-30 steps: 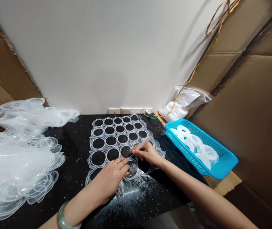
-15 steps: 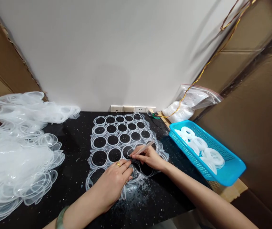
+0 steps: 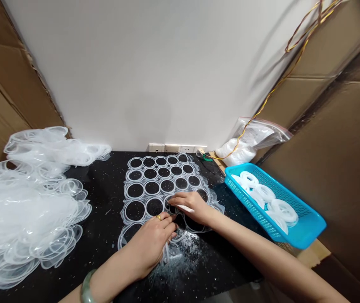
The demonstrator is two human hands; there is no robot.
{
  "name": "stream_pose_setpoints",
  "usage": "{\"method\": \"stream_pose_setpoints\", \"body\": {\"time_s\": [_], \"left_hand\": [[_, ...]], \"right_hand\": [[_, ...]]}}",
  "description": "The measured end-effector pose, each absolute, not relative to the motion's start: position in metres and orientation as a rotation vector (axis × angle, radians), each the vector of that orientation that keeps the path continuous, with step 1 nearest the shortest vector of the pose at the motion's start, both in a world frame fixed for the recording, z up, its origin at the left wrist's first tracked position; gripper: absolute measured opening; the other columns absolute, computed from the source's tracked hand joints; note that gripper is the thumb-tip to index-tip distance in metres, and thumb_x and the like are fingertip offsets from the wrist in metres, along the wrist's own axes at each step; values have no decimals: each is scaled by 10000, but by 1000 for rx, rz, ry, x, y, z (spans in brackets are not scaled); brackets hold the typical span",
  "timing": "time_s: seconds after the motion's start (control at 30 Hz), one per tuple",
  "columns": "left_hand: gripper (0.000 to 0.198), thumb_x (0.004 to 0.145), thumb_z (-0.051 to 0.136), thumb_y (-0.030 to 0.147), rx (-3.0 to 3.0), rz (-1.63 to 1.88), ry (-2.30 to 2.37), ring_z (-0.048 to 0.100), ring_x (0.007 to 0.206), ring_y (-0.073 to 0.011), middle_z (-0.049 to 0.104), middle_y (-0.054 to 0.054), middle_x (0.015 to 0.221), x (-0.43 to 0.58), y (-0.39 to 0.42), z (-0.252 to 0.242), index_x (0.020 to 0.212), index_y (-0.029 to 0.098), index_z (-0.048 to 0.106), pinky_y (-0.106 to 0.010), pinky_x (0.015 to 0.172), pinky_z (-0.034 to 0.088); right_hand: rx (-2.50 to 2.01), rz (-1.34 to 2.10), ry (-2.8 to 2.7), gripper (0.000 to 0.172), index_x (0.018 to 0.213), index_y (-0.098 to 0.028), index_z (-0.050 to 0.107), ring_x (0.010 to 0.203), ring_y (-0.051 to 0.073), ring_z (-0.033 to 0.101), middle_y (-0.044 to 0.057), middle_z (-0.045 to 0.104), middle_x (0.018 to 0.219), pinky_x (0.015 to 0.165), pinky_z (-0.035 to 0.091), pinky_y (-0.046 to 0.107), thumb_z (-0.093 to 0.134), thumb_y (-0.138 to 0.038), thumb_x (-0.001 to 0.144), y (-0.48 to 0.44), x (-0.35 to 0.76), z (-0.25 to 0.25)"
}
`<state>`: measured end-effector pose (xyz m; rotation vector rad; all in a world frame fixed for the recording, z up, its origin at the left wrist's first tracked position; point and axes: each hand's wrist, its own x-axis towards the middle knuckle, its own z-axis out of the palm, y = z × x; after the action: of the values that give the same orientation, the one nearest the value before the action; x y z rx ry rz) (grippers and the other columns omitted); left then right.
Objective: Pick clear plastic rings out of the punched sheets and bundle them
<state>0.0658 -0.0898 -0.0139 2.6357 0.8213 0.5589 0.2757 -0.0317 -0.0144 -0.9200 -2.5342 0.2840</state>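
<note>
A translucent sheet of joined rings [image 3: 145, 193] lies flat on the black speckled tabletop, its round openings in rows. My right hand [image 3: 190, 206] is over the sheet's right-centre part, closed around a slim white pen-like tool [image 3: 184, 208]; the tool's tip is hidden by the fingers. Just left of it, my left hand [image 3: 154, 235] rests on the near part of the sheet with curled fingers, a gold ring and a green bangle. Thin translucent rings [image 3: 166, 253] stick out from beneath its fingers, and it grips them. White shavings [image 3: 188, 252] are scattered on the table in front.
At the left rises a big pile of translucent ring sheets [image 3: 25, 210]. A blue basket [image 3: 309, 231] with several white rings [image 3: 282, 210] stands at the right. Behind it sits a plastic bag [image 3: 239, 149], near sockets [image 3: 172, 148] and a twisted wire [image 3: 273, 90]. Cardboard [image 3: 331, 147] flanks the table.
My right hand has turned, so the white tool now lies lower and flatter under the fingers instead of pointing up to the right. My left hand stays in place. The view has shifted slightly.
</note>
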Motion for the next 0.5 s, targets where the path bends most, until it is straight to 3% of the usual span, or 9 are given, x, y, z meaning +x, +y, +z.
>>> {"method": "stream_pose_setpoints", "body": {"time_s": [0.2, 0.37, 0.5], "left_hand": [[284, 1005, 394, 197, 2572, 570, 795, 567, 1134, -238, 649, -94, 1239, 64, -91, -12, 1054, 169, 672, -434, 996, 477], [288, 1007, 388, 196, 2549, 596, 754, 569, 1108, -235, 664, -94, 1199, 63, -91, -11, 1027, 159, 674, -423, 969, 488], [266, 1001, 408, 185, 2576, 689, 716, 593, 1039, -223, 691, -89, 1100, 62, -91, -10, 1018, 160, 672, -387, 896, 513]], "right_hand": [[-1011, 261, -2105, 215, 946, -184, 738, 821, 164, 684, 75, 734, 960, 725, 499, 246, 524, -205, 938, 12, 275, 1], [-1145, 335, -1477, 293, 892, -138, 736, 466, 128, 552, 64, 714, 729, 471, 433, 244, 591, -391, 869, 48, 290, 26], [-1229, 381, -1382, 365, 835, -107, 727, 385, 98, 458, 29, 628, 549, 391, 346, 222, 637, -459, 802, 46, 299, 46]]}}
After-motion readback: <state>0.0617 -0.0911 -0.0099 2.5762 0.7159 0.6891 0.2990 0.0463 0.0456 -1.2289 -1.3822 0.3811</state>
